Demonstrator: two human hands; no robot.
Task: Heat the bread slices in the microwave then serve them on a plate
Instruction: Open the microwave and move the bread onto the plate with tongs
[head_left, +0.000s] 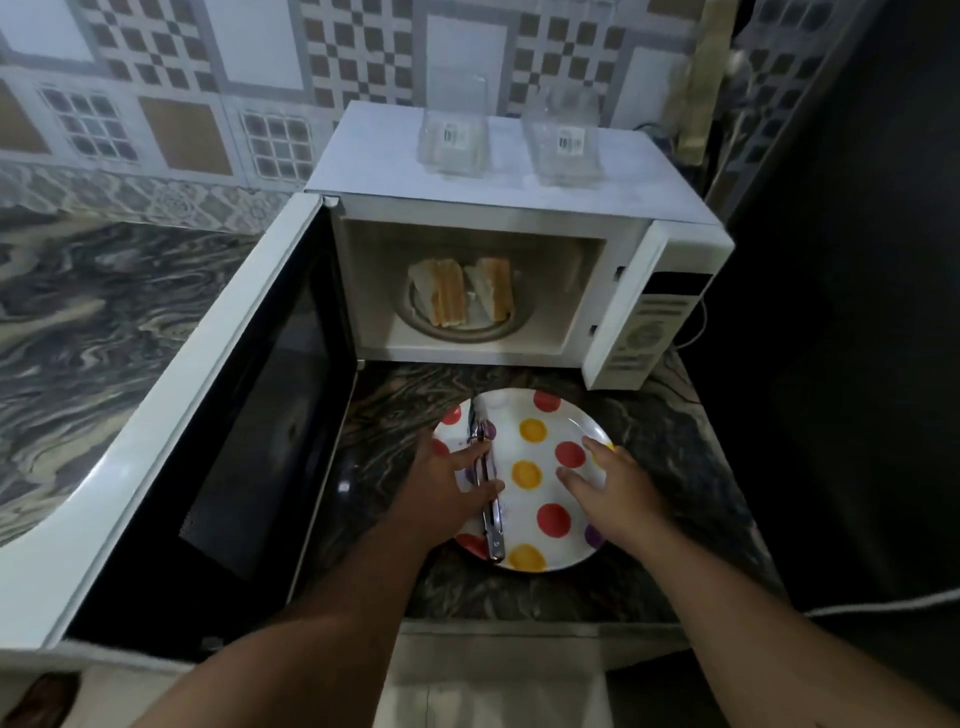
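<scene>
The white microwave stands open, its door swung out to the left. Two stacks of bread slices lie on the glass turntable inside. On the counter in front sits a white plate with red, yellow and purple dots. Metal tongs lie across the plate's left side. My left hand rests over the tongs, fingers spread around them, grip unclear. My right hand lies on the plate's right part with straight fingers.
Two clear plastic containers stand on top of the microwave. The marbled counter stretches left behind the open door. A dark surface closes off the right side. A white cable runs at the right edge.
</scene>
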